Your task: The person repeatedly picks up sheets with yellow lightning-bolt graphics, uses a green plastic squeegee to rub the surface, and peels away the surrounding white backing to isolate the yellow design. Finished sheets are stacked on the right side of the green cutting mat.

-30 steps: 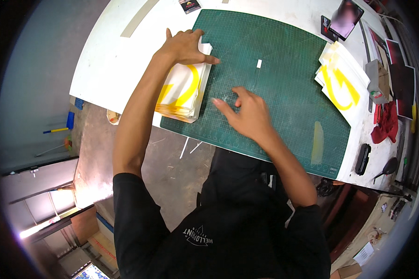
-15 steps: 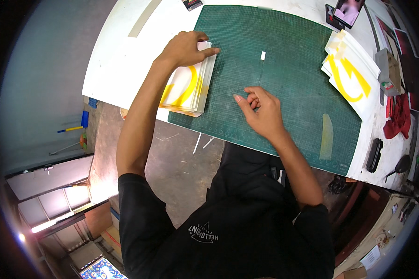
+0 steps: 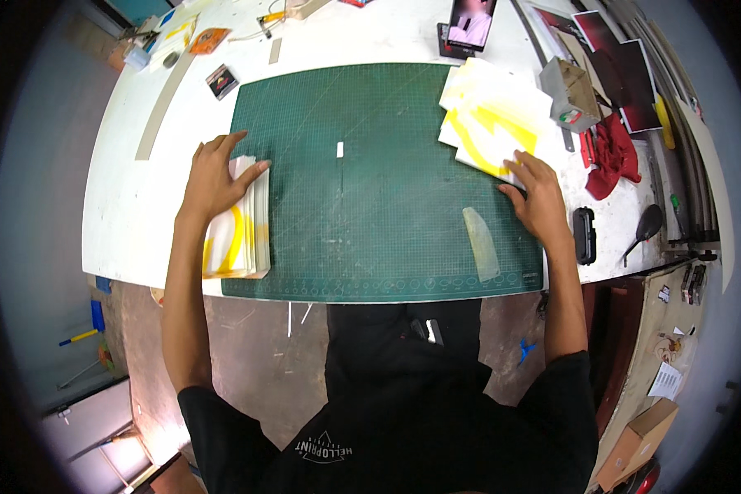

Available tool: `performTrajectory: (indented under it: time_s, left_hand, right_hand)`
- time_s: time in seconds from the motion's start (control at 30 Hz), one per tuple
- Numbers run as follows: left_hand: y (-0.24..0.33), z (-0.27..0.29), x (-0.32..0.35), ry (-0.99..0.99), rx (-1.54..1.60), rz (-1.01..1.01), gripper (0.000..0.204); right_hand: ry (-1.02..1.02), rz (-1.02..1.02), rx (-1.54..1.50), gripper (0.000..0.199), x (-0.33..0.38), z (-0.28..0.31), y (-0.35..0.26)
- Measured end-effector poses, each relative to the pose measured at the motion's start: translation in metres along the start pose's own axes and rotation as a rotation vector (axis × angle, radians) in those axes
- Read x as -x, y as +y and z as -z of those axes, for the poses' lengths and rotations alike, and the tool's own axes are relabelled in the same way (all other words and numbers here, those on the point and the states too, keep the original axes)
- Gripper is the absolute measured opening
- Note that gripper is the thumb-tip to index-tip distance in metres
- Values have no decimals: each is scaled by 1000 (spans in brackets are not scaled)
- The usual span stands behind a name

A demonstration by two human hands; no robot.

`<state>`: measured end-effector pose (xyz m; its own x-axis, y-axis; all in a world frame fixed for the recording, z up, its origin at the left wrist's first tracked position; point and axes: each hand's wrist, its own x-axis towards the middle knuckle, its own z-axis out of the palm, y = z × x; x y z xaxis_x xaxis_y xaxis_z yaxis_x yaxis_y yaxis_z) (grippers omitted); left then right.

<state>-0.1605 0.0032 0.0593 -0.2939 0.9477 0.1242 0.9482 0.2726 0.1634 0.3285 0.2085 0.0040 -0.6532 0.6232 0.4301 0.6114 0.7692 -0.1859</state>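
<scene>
On the left, a thick stack of white and yellow printed sheets (image 3: 237, 239) overlaps the edge of the green cutting mat (image 3: 370, 222). My left hand (image 3: 214, 183) rests at the far end of that stack, thumb and fingers spread apart. A looser, fanned pile of similar sheets (image 3: 490, 115) lies at the mat's far right corner. At its near corner is my right hand (image 3: 539, 198), fingertips over the sheets' edge and thumb apart below them. Whether the fingertips press on the paper is hard to see.
A small white piece (image 3: 340, 150) and a curved translucent strip (image 3: 481, 244) lie on the mat. Beyond it stands a phone (image 3: 471, 25) on a holder. To the right are a metal box (image 3: 570, 95), a red cloth (image 3: 612, 156) and a black case (image 3: 584, 235).
My right hand has moved from above the mat's middle to the fanned pile at right. My left hand stays by the stack, fingers more spread. The view has shifted right.
</scene>
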Motion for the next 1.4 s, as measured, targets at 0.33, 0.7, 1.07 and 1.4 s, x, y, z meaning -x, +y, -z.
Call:
performTrajectory:
  time_s: [0.33,0.7,1.07,1.4]
  left_hand:
    - [137,-39,63,-100,1394,81,55]
    - [153,-85,119,-149,1689,472,34]
    - [138,-120,133,-26,1832,381,36]
    - [133,-95,129,-151,1426,300,20]
  right_hand:
    - [182,239,-9,26,15,0,-78]
    - [67,-613,-1305,29,61,-32,-139]
    - [147,-707,-1223,18,73,-1,-133]
    - [-423,-608,-1624,31,64,17,-115]
